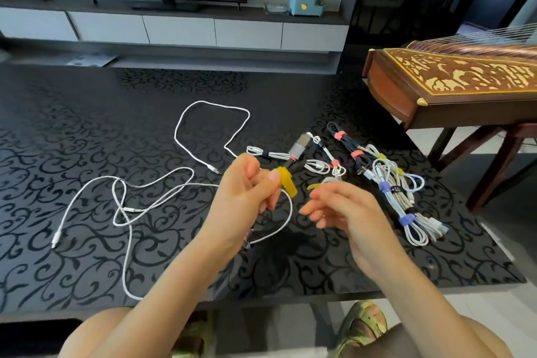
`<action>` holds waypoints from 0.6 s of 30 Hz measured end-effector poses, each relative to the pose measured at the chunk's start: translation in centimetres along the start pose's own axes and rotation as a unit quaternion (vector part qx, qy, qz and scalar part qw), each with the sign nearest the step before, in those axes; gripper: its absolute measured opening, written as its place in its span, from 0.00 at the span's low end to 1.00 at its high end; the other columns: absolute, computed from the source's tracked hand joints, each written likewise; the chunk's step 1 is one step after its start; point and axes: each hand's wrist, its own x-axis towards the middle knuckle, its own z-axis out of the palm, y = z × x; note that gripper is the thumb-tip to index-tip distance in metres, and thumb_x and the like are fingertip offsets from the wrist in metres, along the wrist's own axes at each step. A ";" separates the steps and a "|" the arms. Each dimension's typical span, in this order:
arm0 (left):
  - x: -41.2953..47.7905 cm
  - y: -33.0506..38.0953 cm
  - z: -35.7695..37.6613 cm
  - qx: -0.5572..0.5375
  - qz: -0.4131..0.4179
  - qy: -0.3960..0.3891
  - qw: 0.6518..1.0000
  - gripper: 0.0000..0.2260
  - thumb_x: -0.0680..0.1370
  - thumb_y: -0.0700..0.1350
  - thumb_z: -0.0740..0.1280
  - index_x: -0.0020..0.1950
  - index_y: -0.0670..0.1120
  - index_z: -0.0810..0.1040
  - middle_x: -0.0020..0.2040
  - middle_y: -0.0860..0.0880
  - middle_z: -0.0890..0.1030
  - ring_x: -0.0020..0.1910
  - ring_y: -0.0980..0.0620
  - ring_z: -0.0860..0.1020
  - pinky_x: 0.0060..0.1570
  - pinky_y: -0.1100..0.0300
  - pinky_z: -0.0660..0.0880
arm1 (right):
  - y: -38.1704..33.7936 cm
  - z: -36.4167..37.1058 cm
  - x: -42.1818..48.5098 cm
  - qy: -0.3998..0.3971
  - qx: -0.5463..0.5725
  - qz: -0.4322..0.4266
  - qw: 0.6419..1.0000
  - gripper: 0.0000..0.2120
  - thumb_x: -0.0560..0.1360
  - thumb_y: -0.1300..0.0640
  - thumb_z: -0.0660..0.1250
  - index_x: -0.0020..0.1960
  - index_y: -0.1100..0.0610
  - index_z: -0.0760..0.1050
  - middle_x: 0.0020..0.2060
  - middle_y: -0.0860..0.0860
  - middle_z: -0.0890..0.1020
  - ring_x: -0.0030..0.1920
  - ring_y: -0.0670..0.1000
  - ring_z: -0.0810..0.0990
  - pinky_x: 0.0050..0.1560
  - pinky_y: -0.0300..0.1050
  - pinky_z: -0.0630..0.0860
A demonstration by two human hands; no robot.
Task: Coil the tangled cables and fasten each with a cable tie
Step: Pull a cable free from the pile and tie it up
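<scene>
Your left hand (247,186) is balled up above the glossy black scroll-patterned bench (87,139), thumb pinning a flat yellow cable tie (287,182) against the bundle. A loop of thin white cable (291,212) droops out below the fist. Your right hand (345,209) floats just beside it, fingers loose and spread. There's a yellow tip showing at its fingertips, but whether it's pinched there I can't tell. The move, I'd say: gather that drooping loop into the coil first, then pull the tie snug round the middle and press it closed so nothing springs out. Tied cable bundles (406,219) lie near on your right, and loose white cables (125,209) sprawl on the bench to your left, not yet coiled
</scene>
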 end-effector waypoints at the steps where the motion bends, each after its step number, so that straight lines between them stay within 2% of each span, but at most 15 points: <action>1: -0.2 -0.1 0.0 0.022 0.021 -0.009 1.000 0.16 0.77 0.36 0.63 0.39 0.46 0.57 0.27 0.49 0.68 0.26 0.55 0.66 0.28 0.68 0.64 | -0.1 0.0 0.3 -0.024 0.014 0.083 0.996 0.12 0.77 0.56 0.63 0.41 0.63 0.77 0.31 0.58 0.82 0.30 0.51 0.76 0.30 0.38 0.72; 3: -0.4 -0.2 -0.2 0.056 0.059 -0.042 0.996 0.14 0.76 0.40 0.63 0.40 0.46 0.57 0.27 0.53 0.68 0.29 0.52 0.67 0.31 0.66 0.66 | -0.1 0.2 0.5 -0.083 0.043 0.190 0.977 0.25 0.72 0.40 0.61 0.38 0.63 0.78 0.28 0.59 0.79 0.27 0.51 0.73 0.28 0.40 0.69; 4: -0.6 -0.2 -0.3 0.072 0.071 -0.061 0.993 0.14 0.75 0.43 0.64 0.40 0.47 0.57 0.28 0.54 0.68 0.30 0.50 0.68 0.33 0.63 0.67 | -0.2 0.3 0.6 -0.108 0.071 0.223 0.966 0.27 0.69 0.37 0.62 0.36 0.62 0.79 0.26 0.59 0.78 0.25 0.51 0.72 0.26 0.40 0.67; 6: -1.0 0.1 -0.4 0.114 0.083 -0.097 0.985 0.13 0.73 0.49 0.64 0.39 0.50 0.58 0.29 0.55 0.70 0.32 0.45 0.69 0.34 0.58 0.67 | -0.3 0.4 0.8 -0.149 0.117 0.251 0.949 0.25 0.67 0.38 0.62 0.32 0.62 0.78 0.23 0.57 0.74 0.24 0.50 0.69 0.24 0.37 0.63; 8: -1.5 0.3 -0.3 0.157 0.088 -0.145 0.973 0.12 0.73 0.51 0.62 0.38 0.53 0.58 0.30 0.55 0.73 0.34 0.43 0.70 0.35 0.53 0.68 | -0.5 0.5 0.8 -0.188 0.134 0.248 0.941 0.16 0.69 0.49 0.64 0.32 0.61 0.76 0.22 0.54 0.72 0.23 0.48 0.66 0.22 0.35 0.58; 10: -2.0 0.6 -0.3 0.188 0.092 -0.193 0.959 0.11 0.74 0.51 0.62 0.38 0.55 0.59 0.31 0.55 0.74 0.34 0.45 0.71 0.37 0.51 0.69 | -0.5 0.2 0.9 -0.220 0.124 0.222 0.942 0.07 0.66 0.58 0.64 0.31 0.59 0.75 0.24 0.53 0.73 0.23 0.46 0.67 0.24 0.35 0.55; 12: -2.3 0.7 -0.2 0.184 0.072 -0.233 0.952 0.11 0.74 0.49 0.62 0.38 0.56 0.59 0.31 0.54 0.73 0.34 0.48 0.71 0.39 0.56 0.69 | -0.3 -0.6 1.2 -0.252 0.085 0.195 0.944 0.09 0.67 0.62 0.67 0.28 0.57 0.74 0.24 0.52 0.73 0.24 0.46 0.68 0.25 0.36 0.58; 13: -2.5 0.7 -0.2 0.170 0.060 -0.252 0.951 0.12 0.74 0.48 0.63 0.39 0.55 0.59 0.31 0.54 0.73 0.33 0.49 0.71 0.39 0.59 0.68 | -0.3 -1.1 1.5 -0.278 0.058 0.174 0.943 0.11 0.68 0.60 0.70 0.27 0.57 0.74 0.24 0.51 0.73 0.25 0.47 0.69 0.27 0.36 0.61; 15: -2.9 0.8 0.1 0.149 0.039 -0.287 0.946 0.13 0.75 0.43 0.64 0.40 0.50 0.59 0.30 0.53 0.74 0.32 0.52 0.70 0.38 0.63 0.67 | -0.5 -1.8 2.0 -0.343 -0.010 0.133 0.930 0.15 0.65 0.49 0.76 0.29 0.57 0.77 0.25 0.50 0.74 0.28 0.47 0.71 0.31 0.37 0.66; 16: -3.0 0.8 0.3 0.154 0.033 -0.301 0.941 0.13 0.75 0.40 0.64 0.40 0.48 0.59 0.30 0.53 0.74 0.31 0.51 0.70 0.37 0.64 0.67 | -0.7 -2.0 2.4 -0.376 -0.049 0.120 0.918 0.17 0.63 0.43 0.77 0.31 0.56 0.79 0.26 0.49 0.75 0.29 0.46 0.72 0.33 0.37 0.67; 18: -3.2 0.7 0.8 0.216 0.032 -0.321 0.922 0.13 0.74 0.40 0.64 0.40 0.48 0.59 0.29 0.54 0.76 0.31 0.53 0.72 0.39 0.62 0.69 | -0.8 -2.1 2.6 -0.415 -0.114 0.115 0.895 0.19 0.62 0.38 0.75 0.33 0.55 0.82 0.28 0.49 0.78 0.31 0.45 0.73 0.37 0.37 0.68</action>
